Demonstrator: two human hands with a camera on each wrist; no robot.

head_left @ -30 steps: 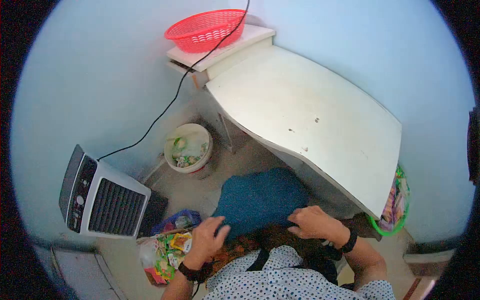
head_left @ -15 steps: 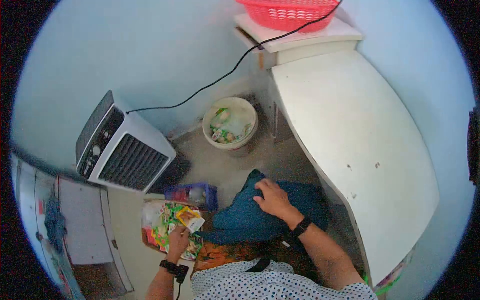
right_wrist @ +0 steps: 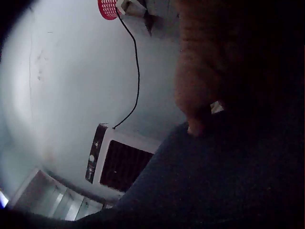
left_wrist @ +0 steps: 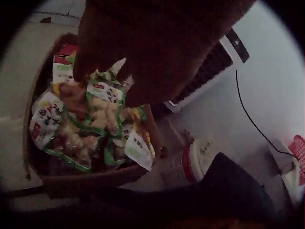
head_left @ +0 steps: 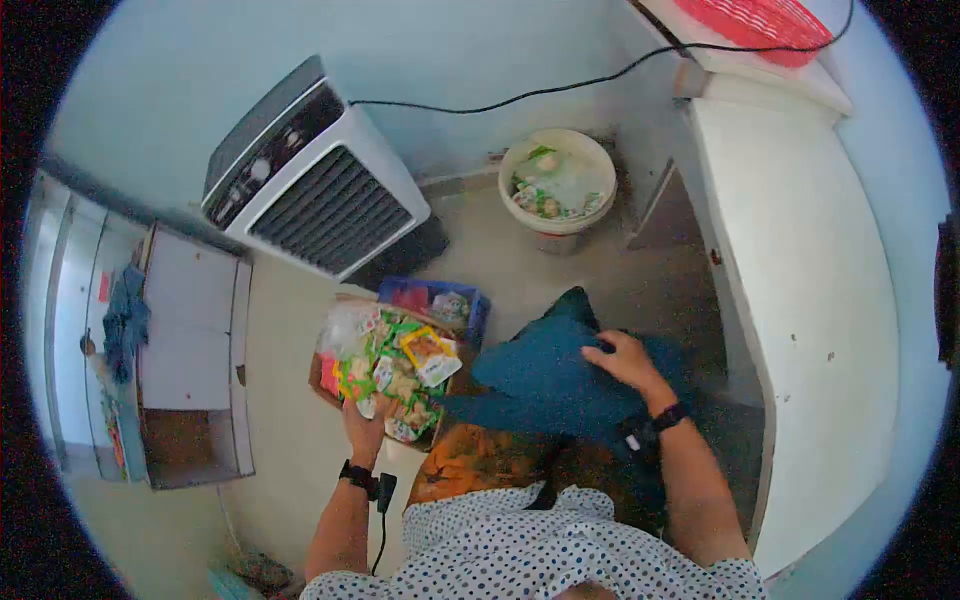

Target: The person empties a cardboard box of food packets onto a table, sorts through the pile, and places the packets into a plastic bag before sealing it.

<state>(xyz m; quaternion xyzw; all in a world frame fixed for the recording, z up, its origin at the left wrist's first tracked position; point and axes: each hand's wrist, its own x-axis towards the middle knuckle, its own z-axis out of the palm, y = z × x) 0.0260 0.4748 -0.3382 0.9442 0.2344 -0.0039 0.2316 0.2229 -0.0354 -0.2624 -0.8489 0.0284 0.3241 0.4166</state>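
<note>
An open cardboard box on the floor holds several bright snack packets. My left hand reaches in over its near edge. In the left wrist view its fingers curl down among the packets and pinch one. My right hand rests with relaxed fingers on the dark blue cloth over my knee. In the right wrist view a fingertip touches that cloth.
A white air cooler stands behind the box, with a small blue crate between them. A bucket of scraps sits by the white table. A red basket is at the table's far end. A white cabinet is on the left.
The view has swung left toward the box. My left hand went from my lap into the snack packets. My right hand slid across the blue cloth and stays resting on it.
</note>
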